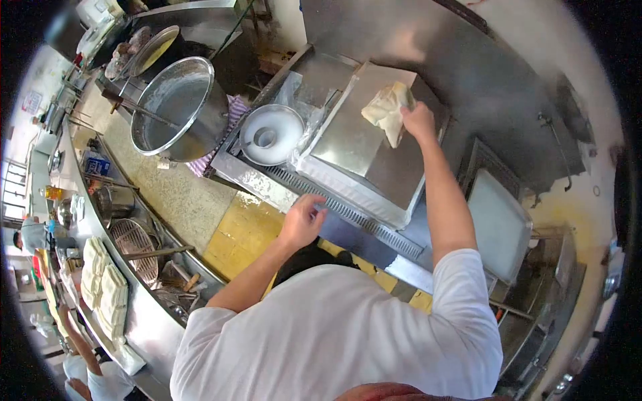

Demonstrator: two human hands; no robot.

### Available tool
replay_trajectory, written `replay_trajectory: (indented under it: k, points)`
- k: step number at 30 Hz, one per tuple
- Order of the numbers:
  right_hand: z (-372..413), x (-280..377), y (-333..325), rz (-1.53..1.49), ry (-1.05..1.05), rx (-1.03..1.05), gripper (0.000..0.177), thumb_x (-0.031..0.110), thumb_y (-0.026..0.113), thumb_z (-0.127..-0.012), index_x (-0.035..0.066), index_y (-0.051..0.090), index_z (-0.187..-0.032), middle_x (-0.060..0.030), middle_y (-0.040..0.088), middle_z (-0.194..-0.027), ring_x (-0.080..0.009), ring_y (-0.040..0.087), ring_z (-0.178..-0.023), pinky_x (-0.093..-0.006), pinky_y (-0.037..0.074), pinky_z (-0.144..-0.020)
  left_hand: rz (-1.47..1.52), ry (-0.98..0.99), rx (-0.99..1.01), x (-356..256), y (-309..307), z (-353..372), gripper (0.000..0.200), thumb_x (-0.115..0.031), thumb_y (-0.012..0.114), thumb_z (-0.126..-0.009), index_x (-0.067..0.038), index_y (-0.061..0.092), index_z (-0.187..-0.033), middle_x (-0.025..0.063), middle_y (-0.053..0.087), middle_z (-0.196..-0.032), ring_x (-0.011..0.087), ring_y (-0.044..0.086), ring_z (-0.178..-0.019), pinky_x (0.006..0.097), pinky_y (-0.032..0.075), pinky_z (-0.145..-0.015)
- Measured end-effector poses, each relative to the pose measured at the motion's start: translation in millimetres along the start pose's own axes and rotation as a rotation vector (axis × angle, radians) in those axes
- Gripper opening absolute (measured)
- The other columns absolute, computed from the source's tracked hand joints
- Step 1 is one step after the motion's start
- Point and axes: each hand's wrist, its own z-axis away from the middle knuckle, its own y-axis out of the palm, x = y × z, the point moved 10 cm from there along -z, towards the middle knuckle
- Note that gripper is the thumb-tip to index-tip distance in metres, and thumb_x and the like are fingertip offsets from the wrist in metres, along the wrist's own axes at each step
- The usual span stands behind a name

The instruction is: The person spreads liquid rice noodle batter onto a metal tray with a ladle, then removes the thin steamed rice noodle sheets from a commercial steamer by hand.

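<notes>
My right hand (419, 121) grips a crumpled, off-white cloth (388, 110) over the flat top of a large stainless steel box (354, 150). White fabric (354, 192) runs along the box's lower front edge. My left hand (304, 219) hangs in front of the counter's slotted grate (341, 210), its fingers loosely bent and nothing visible in them. Left of the box stands a round metal basin (251, 144) of white contents, with a small metal ring-shaped item (265, 138) in it. Clear plastic (289, 90) lies behind the basin.
A large metal pot (175, 110) holding liquid and a long stick stands at left, beside a striped cloth (235, 110). A pale tray (498, 224) leans at right. Racks with a strainer (134, 247) and a steel counter with white slabs (107, 287) lie left. Other people (100, 374) are beyond.
</notes>
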Motion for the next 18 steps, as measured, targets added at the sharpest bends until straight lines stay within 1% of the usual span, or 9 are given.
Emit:
replay_trajectory:
  k: [1,4,7,8,10,11,12,14,18]
  points:
    - [-2,-2,0,0.066,0.022,0.009,0.06,0.041,0.066,-0.09,-0.009,0.061,-0.124,-0.0306,0.066,-0.12,-0.0449,0.064,-0.114,-0.0482,0.049,-0.1,0.004,-0.01,0.002,0,5,5,0.026,-0.008,0.07,-0.088,-0.002,0.065,-0.112,0.0168,0.066,-0.105,0.0276,0.068,-0.075,0.0373,0.055,-0.067]
    - [-12,-1,8,0.066,0.09,0.043,0.061,0.042,0.066,-0.089,-0.009,0.062,-0.121,-0.0313,0.067,-0.117,-0.0463,0.066,-0.107,-0.0499,0.051,-0.096,0.027,-0.03,-0.004,5,6,10,0.025,-0.007,0.07,-0.087,-0.003,0.065,-0.112,0.0169,0.066,-0.102,0.0287,0.069,-0.077,0.0377,0.055,-0.068]
    - [-29,0,26,0.1,0.136,0.094,0.06,0.041,0.065,-0.089,-0.01,0.062,-0.12,-0.0323,0.066,-0.117,-0.0467,0.066,-0.106,-0.0505,0.052,-0.095,-0.016,-0.084,0.012,22,-5,17,0.025,-0.007,0.069,-0.087,-0.003,0.065,-0.111,0.0168,0.066,-0.101,0.0289,0.069,-0.077,0.0381,0.055,-0.068]
    - [-34,2,32,0.108,0.128,0.101,0.06,0.041,0.065,-0.089,-0.01,0.062,-0.12,-0.0323,0.066,-0.117,-0.0467,0.066,-0.106,-0.0505,0.052,-0.095,-0.002,-0.095,-0.009,27,-13,18,0.024,-0.007,0.069,-0.087,-0.003,0.065,-0.111,0.0167,0.066,-0.101,0.029,0.068,-0.076,0.0382,0.055,-0.068]
    - [-43,-1,47,0.144,0.124,0.128,0.059,0.043,0.064,-0.089,-0.008,0.062,-0.119,-0.0311,0.065,-0.122,-0.0459,0.062,-0.116,-0.05,0.049,-0.101,0.024,-0.114,-0.038,41,-30,18,0.024,-0.007,0.069,-0.087,-0.003,0.066,-0.11,0.0165,0.066,-0.102,0.0291,0.068,-0.075,0.0382,0.055,-0.069]
    - [-56,-17,58,0.153,0.118,0.034,0.056,0.035,0.063,-0.088,-0.008,0.057,-0.125,-0.0321,0.064,-0.123,-0.0466,0.062,-0.116,-0.0501,0.049,-0.101,0.021,-0.119,-0.064,48,-40,17,0.023,-0.007,0.069,-0.087,-0.003,0.066,-0.11,0.0166,0.066,-0.102,0.0291,0.068,-0.075,0.0381,0.055,-0.069]
    - [-54,-8,61,0.165,0.111,0.039,0.056,0.035,0.063,-0.088,-0.008,0.057,-0.125,-0.0321,0.064,-0.123,-0.0466,0.062,-0.116,-0.0501,0.049,-0.101,0.018,-0.123,-0.087,55,-49,16,0.023,-0.007,0.069,-0.087,-0.002,0.066,-0.11,0.0166,0.066,-0.102,0.0291,0.068,-0.075,0.0381,0.055,-0.069]
    - [-40,2,48,0.183,0.121,-0.071,0.051,0.028,0.061,-0.09,-0.007,0.055,-0.126,-0.033,0.064,-0.121,-0.0478,0.06,-0.117,-0.0505,0.048,-0.101,0.026,-0.144,-0.104,76,-60,12,0.023,-0.006,0.069,-0.087,-0.002,0.066,-0.109,0.0166,0.067,-0.103,0.0292,0.068,-0.075,0.0378,0.055,-0.069]
    - [-41,8,49,0.201,0.157,-0.051,0.05,0.025,0.06,-0.09,-0.004,0.052,-0.13,-0.0318,0.063,-0.124,-0.0473,0.06,-0.118,-0.0508,0.048,-0.101,0.003,-0.172,-0.115,90,-80,-4,0.022,-0.005,0.069,-0.087,-0.003,0.066,-0.109,0.0168,0.067,-0.105,0.0292,0.068,-0.076,0.0376,0.055,-0.068]
